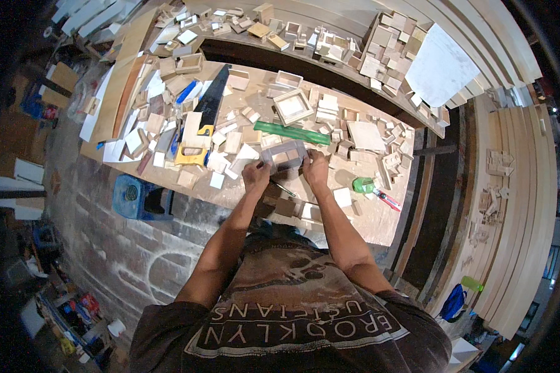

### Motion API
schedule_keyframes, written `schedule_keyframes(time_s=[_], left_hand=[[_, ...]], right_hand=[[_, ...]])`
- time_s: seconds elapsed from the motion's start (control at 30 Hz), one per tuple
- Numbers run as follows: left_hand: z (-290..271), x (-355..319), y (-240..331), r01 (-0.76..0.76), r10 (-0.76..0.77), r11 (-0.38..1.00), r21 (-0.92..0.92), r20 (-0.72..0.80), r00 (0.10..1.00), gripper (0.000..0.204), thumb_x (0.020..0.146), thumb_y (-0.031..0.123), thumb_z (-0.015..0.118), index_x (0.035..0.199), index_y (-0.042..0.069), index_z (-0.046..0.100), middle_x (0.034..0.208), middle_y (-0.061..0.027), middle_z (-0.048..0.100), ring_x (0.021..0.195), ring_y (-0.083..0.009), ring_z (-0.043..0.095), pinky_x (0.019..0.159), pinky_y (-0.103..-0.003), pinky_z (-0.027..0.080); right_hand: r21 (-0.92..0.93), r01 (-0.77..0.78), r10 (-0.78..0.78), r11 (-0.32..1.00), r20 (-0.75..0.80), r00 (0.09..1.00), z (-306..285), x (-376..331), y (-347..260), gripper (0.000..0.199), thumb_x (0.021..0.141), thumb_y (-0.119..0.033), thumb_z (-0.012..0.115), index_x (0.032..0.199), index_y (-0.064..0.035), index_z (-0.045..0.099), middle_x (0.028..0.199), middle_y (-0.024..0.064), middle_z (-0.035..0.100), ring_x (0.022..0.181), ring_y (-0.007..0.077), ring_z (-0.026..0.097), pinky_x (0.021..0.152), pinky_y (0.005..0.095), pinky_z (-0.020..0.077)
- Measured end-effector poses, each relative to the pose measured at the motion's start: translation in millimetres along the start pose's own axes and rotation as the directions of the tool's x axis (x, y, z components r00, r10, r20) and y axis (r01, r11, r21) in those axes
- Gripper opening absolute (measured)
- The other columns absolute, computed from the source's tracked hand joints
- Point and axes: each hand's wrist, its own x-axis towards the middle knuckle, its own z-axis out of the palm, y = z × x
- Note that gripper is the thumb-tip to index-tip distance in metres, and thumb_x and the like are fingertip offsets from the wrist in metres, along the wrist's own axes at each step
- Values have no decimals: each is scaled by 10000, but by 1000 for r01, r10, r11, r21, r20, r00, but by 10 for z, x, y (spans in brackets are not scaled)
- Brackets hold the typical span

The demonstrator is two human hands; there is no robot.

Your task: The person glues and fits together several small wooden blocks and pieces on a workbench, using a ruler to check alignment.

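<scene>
Between my two hands is a translucent grey rectangular panel (284,163), with pale wood showing through its middle. Whether it is a flat sheet or a shallow box I cannot tell. My left hand (256,176) pinches its left end, and my right hand (316,169) grips the right end. Just beyond lies a long green straight strip (292,132), and past that a small square wooden frame (292,106). A thin pen-like tool (284,189) lies near my left fingers.
A handsaw (214,93) and a yellow saw handle (191,154) lie left among wood offcuts. On the right are a green tape roll (363,185) and a red utility knife (387,200). A blue plastic stool (137,198) stands below the table's left edge. Long boards (510,217) line the right.
</scene>
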Motion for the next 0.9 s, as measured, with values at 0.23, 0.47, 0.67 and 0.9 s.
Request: schedule_keyframes(time_s=[0.23,0.47,0.67,0.9], left_hand=[[-159,-24,395,299,-269,934,-196,166,949,423,824,306,797,998,-74,730,890,-207,725,730,-303,711,543,-401,579],[-252,-9,491,399,-375,899,-179,153,914,420,799,279,836,1004,-71,728,881,-191,720,702,-259,700,499,-371,587],[-309,-78,737,371,-357,920,-129,121,926,407,790,266,842,1008,-59,731,874,-197,724,760,-264,715,516,-368,587],[-221,-7,420,87,-108,986,139,147,983,439,835,385,756,992,-26,754,890,-187,747,822,-376,717,747,-467,580]], right_hand=[[-43,40,-41,998,-31,999,55,33,91,215,851,-96,644,1012,26,719,1010,231,711,966,404,671,905,463,527],[-91,98,-99,991,-15,995,50,16,35,207,842,-107,628,986,8,720,995,224,709,933,401,672,851,470,533],[-105,67,-67,992,5,998,106,75,127,215,843,-127,623,1005,-25,722,983,239,699,909,427,668,840,483,539],[-90,-24,40,996,181,983,-90,105,-13,263,883,-84,605,1103,28,694,1047,280,703,984,418,689,872,465,550]])
